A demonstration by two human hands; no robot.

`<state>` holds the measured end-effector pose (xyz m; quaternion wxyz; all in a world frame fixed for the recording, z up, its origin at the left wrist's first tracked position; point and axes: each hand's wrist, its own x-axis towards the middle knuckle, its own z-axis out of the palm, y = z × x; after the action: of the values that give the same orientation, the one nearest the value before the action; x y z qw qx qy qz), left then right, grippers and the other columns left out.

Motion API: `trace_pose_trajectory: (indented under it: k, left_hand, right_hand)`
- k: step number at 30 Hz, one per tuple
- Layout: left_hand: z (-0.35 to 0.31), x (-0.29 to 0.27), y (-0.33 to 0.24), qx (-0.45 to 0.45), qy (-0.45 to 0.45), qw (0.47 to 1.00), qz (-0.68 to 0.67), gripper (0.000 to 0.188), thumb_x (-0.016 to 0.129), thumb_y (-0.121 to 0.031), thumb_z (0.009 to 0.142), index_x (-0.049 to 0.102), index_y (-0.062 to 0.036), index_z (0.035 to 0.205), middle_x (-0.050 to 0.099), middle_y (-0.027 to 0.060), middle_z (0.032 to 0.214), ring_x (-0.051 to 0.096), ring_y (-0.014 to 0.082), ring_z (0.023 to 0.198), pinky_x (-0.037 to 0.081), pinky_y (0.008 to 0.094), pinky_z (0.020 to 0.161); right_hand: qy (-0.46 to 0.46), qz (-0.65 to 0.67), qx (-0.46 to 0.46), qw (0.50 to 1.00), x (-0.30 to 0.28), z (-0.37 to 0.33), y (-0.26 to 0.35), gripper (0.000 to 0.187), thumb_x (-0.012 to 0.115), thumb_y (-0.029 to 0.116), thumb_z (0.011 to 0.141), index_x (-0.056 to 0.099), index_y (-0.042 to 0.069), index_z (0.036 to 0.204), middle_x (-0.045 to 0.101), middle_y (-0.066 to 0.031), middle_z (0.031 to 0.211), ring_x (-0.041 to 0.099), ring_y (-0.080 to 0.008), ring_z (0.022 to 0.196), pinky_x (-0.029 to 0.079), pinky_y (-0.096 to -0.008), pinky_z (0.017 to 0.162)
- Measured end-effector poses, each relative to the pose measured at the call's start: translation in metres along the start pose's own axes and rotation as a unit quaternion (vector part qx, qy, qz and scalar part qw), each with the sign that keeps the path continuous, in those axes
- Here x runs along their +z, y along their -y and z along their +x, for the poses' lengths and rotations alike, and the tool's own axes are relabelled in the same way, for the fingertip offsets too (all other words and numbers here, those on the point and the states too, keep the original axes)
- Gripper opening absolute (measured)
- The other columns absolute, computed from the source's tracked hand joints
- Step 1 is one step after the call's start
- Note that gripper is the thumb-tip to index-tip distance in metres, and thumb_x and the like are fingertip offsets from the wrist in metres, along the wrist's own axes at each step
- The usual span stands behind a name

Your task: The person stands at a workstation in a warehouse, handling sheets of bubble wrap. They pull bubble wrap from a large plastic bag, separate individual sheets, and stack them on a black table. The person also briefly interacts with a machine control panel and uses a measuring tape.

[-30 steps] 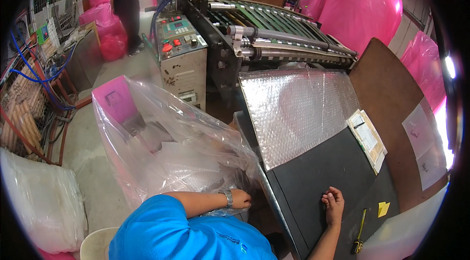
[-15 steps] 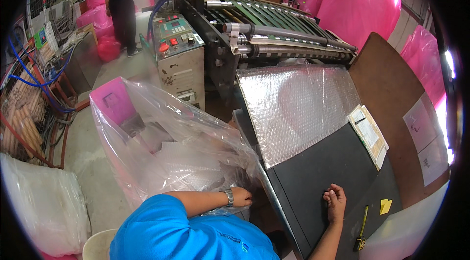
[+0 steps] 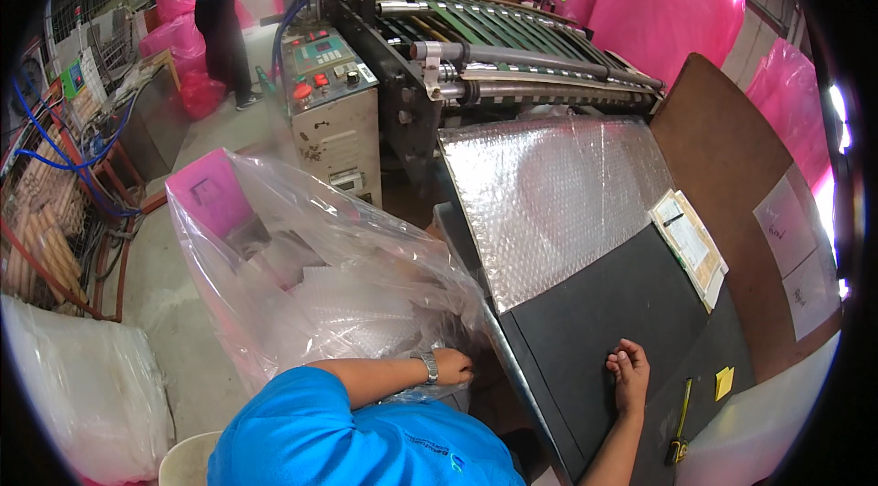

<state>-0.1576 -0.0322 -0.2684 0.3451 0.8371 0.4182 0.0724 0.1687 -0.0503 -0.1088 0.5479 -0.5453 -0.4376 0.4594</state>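
Observation:
My left hand [image 3: 452,367], with a metal watch [image 3: 428,368] on the wrist, lies low at the near edge of a big clear plastic bag [image 3: 274,189]. Its fingers curl downward, and what they may hold is hidden. Inside the bag are translucent bubble wrap sheets [image 3: 347,308]. On the black tabletop [image 3: 585,340] rests my right hand [image 3: 629,365], its fingers loosely curled with nothing visible in them. A silvery bubble wrap sheet [image 3: 558,202] lies flat on the table's far part, beyond both hands. Right of my right hand are a yellow tape measure [image 3: 678,448] and yellow sticky notes [image 3: 723,384].
A clipboard with papers and a pen [image 3: 690,248] lies at the table's right, beside a brown board [image 3: 722,175]. Beyond stands a roller machine [image 3: 521,56] with a control box [image 3: 334,111]. A co-worker [image 3: 219,20] stands far left. Wrapped clear packs [image 3: 87,385] sit at left.
Both my hands stay in place. The far co-worker now has a hand raised with a small dark object in it. The whole view has shifted slightly.

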Motion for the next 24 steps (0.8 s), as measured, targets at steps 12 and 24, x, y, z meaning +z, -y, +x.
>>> trace_pose_trajectory:
  k: [12, 24]
  left_hand:
    - [0.0016, 0.0042, 0.0044, 0.007, -0.011, 1.000, -0.007, 0.036, 0.046, -0.037, 0.078, 0.062, -0.0059, 0.086, 0.061, 0.0177, 0.082, 0.058, 0.0335, 0.076, 0.045, 0.0421, 0.069]
    - [-0.0005, 0.0012, 0.0020, 0.011, -0.022, 1.000, -0.017, 0.034, 0.047, -0.037, 0.077, 0.062, -0.0072, 0.084, 0.061, 0.0166, 0.081, 0.058, 0.0333, 0.075, 0.046, 0.0419, 0.068]
  right_hand:
    - [-0.001, -0.002, 0.003, 1.000, -0.0023, 0.0001, -0.0013, 0.021, 0.055, 0.008, 0.081, 0.052, 0.002, 0.102, 0.052, -0.0039, 0.086, 0.054, -0.0105, 0.074, 0.047, -0.0227, 0.068]
    - [-0.013, -0.010, 0.014, 1.000, -0.0023, 0.0001, -0.0008, 0.021, 0.054, 0.006, 0.082, 0.053, 0.002, 0.102, 0.052, -0.0041, 0.087, 0.054, -0.0106, 0.074, 0.047, -0.0225, 0.068]
